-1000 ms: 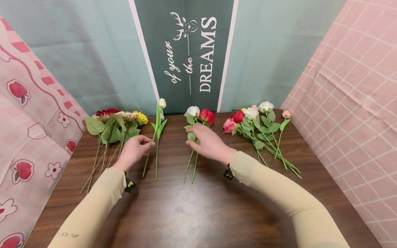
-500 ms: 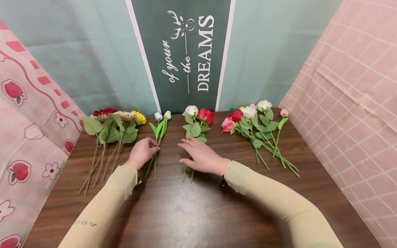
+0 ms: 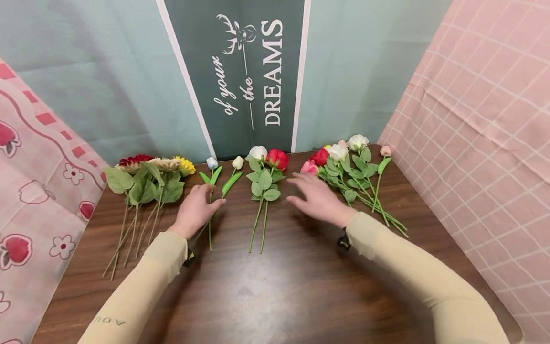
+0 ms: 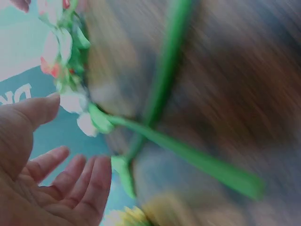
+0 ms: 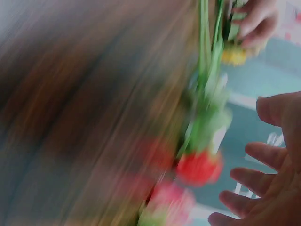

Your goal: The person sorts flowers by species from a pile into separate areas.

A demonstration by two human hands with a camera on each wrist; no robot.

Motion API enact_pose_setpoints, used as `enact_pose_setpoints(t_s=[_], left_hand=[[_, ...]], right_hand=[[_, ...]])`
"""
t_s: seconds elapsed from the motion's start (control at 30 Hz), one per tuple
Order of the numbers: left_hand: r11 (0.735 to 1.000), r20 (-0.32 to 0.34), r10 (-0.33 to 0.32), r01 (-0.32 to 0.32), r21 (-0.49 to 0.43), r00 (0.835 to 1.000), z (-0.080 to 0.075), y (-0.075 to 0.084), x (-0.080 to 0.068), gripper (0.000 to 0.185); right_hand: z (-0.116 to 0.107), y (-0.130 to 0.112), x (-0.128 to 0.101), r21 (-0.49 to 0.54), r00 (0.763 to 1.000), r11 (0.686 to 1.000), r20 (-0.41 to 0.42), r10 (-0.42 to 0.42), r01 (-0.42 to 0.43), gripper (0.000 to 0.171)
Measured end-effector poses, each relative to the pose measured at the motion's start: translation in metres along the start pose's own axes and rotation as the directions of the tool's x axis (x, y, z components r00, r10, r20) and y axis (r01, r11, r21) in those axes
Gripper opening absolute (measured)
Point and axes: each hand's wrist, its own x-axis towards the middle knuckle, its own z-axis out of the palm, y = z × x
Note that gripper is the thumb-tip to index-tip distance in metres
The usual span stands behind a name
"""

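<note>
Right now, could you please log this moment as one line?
left hand: open, on tulip stems | right hand: open, beside rose pair | table

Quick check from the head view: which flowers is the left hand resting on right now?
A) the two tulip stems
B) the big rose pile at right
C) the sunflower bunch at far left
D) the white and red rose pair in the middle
A: the left hand lies on the two tulip stems, while the right hand hovers open between the rose groups.
</note>
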Motion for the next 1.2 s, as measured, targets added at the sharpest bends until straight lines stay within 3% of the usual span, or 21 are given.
enact_pose_setpoints(t_s=[0.13, 0.23, 0.37, 0.5, 0.7, 0.83, 1.0, 1.2], left_hand=[[0.992, -0.027, 0.127, -0.127, 0.011, 0.992, 0.007, 0.029, 0.000, 0.070], [0.959, -0.014, 0.277, -0.276, 0.057, 0.961, 0.015, 0.054, -0.002, 0.075], [0.856, 0.050, 0.483, -0.484, 0.180, 0.874, 0.028, 0.087, -0.006, 0.078], [0.744, 0.161, 0.594, -0.614, 0.263, 0.788, 0.044, 0.121, -0.012, 0.079], [0.617, 0.306, 0.656, -0.724, 0.309, 0.690, 0.076, 0.166, -0.021, 0.080], [0.562, 0.369, 0.672, -0.766, 0.311, 0.642, 0.098, 0.186, -0.027, 0.080], [0.531, 0.403, 0.687, -0.796, 0.291, 0.605, 0.120, 0.201, -0.035, 0.079], [0.529, 0.431, 0.684, -0.807, 0.264, 0.589, 0.133, 0.202, -0.042, 0.077]], right_hand=[[-0.020, 0.047, -0.010, 0.025, 0.989, 0.994, -0.106, 0.107, -0.105, 0.053], [-0.035, 0.082, -0.023, 0.067, 0.960, 0.974, -0.165, 0.224, -0.216, 0.047], [-0.057, 0.122, -0.043, 0.149, 0.901, 0.914, -0.168, 0.400, -0.378, 0.050], [-0.076, 0.155, -0.060, 0.223, 0.838, 0.840, -0.133, 0.529, -0.495, 0.055], [-0.088, 0.192, -0.073, 0.283, 0.776, 0.750, -0.028, 0.630, -0.598, 0.045], [-0.085, 0.204, -0.072, 0.408, 0.734, 0.651, 0.071, 0.676, -0.640, 0.037], [-0.076, 0.209, -0.070, 0.535, 0.673, 0.513, 0.149, 0.725, -0.671, 0.042], [-0.073, 0.211, -0.068, 0.594, 0.639, 0.440, 0.167, 0.751, -0.673, 0.043]])
